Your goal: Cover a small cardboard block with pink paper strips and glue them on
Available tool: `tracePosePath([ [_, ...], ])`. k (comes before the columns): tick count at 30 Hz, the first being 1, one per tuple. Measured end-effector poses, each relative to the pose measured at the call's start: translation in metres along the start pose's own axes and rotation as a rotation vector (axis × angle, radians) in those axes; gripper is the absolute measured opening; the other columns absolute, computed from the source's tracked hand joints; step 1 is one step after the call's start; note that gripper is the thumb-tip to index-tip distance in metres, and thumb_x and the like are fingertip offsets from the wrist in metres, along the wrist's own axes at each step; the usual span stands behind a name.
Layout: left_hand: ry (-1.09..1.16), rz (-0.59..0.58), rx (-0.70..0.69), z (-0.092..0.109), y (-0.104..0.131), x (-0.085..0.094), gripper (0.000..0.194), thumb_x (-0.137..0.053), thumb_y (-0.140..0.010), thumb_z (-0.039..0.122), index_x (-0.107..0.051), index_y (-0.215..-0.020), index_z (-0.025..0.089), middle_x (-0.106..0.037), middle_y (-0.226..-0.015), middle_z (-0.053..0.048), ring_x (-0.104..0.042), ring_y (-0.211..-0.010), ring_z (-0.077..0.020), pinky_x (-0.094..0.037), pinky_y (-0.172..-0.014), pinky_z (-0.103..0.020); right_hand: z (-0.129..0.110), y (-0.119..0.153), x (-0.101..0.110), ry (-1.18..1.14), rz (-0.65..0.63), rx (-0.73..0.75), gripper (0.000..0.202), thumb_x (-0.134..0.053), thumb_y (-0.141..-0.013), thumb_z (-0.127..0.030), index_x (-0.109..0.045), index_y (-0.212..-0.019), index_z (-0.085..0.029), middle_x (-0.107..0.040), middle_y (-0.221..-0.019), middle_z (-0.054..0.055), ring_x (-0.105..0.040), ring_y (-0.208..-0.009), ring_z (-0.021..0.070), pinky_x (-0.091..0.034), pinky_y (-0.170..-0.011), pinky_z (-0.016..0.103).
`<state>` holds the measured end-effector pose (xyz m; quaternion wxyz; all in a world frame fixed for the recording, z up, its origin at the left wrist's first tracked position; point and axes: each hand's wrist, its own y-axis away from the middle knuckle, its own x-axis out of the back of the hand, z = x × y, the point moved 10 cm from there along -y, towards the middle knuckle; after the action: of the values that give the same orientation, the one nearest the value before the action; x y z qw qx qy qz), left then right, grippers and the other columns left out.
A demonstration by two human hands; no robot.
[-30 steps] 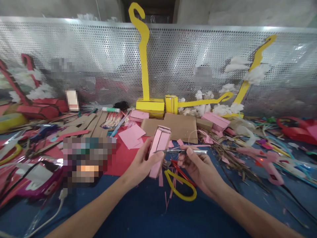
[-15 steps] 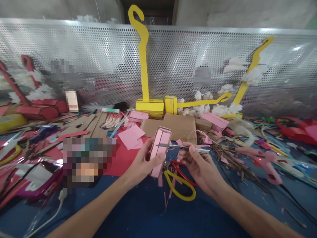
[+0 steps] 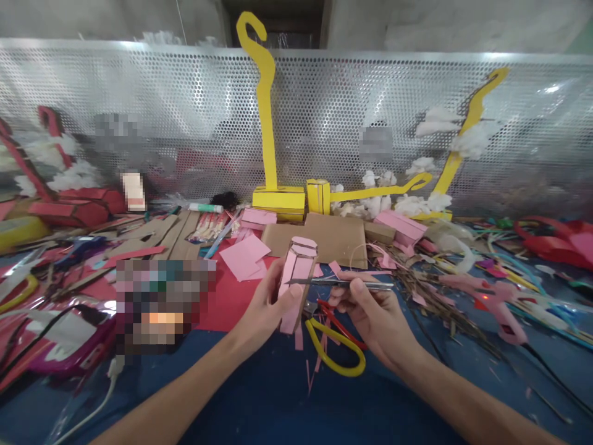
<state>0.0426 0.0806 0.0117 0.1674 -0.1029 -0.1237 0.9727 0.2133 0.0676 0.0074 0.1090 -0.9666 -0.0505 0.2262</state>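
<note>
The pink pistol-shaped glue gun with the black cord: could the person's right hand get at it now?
Probably, if freed first: the right hand grips a slim silver knife-like tool, while mainly low brown cardboard scraps seem to lie between it and the glue gun.

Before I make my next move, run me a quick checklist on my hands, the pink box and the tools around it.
1. Long pink-faced cardboard box gripped: ok, in the left hand.
2. Slim metal craft knife held: ok, in the right hand, blade across the box.
3. Left thumb well away from the blade: not ok, it lies just beside it.
4. Sharp edge facing away from the thumb: cannot tell, too small to see.
5. Yellow looped handle out of the way: not ok, it lies between the hands, just below the box.
6. Pink glue gun away from both hands: ok, off to the right, red light on.
</note>
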Motion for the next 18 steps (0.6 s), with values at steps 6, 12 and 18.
tracePosePath([
  [6, -0.118, 0.089, -0.078, 0.013, 0.001, 0.007, 0.043, -0.064, -0.095, 0.043, -0.056, -0.133, 0.024, -0.069, -0.118, -0.005, -0.062, -0.104, -0.0208, -0.048, -0.095, -0.031, 0.001, 0.002, -0.006, 0.002, 0.005, 0.011, 0.022, -0.083, -0.083, -0.042, -0.083, -0.096, -0.025, -0.078, -0.076, 0.003, -0.072, -0.066, 0.0147, -0.057, -0.064, 0.025],
  [12, -0.135, 0.083, -0.092, 0.019, 0.001, 0.006, 0.043, -0.063, -0.095, 0.044, -0.058, -0.132, 0.023, -0.07, -0.12, -0.008, -0.063, -0.105, -0.0226, -0.048, -0.095, -0.033, 0.004, 0.002, -0.004, 0.009, 0.006, -0.002, 0.022, -0.081, -0.085, -0.042, -0.082, -0.099, -0.024, -0.078, -0.078, 0.004, -0.072, -0.069, 0.0152, -0.057, -0.066, 0.026],
  [18, -0.12, 0.039, -0.021, 0.01, -0.003, 0.001, 0.055, -0.069, -0.09, 0.049, -0.052, -0.135, 0.022, -0.066, -0.132, -0.011, -0.059, -0.124, -0.028, -0.047, -0.103, -0.036, 0.0, 0.0, 0.0, 0.027, 0.021, 0.017, 0.02, -0.08, -0.087, -0.041, -0.082, -0.099, -0.025, -0.079, -0.079, 0.003, -0.072, -0.068, 0.0158, -0.057, -0.067, 0.028],
])
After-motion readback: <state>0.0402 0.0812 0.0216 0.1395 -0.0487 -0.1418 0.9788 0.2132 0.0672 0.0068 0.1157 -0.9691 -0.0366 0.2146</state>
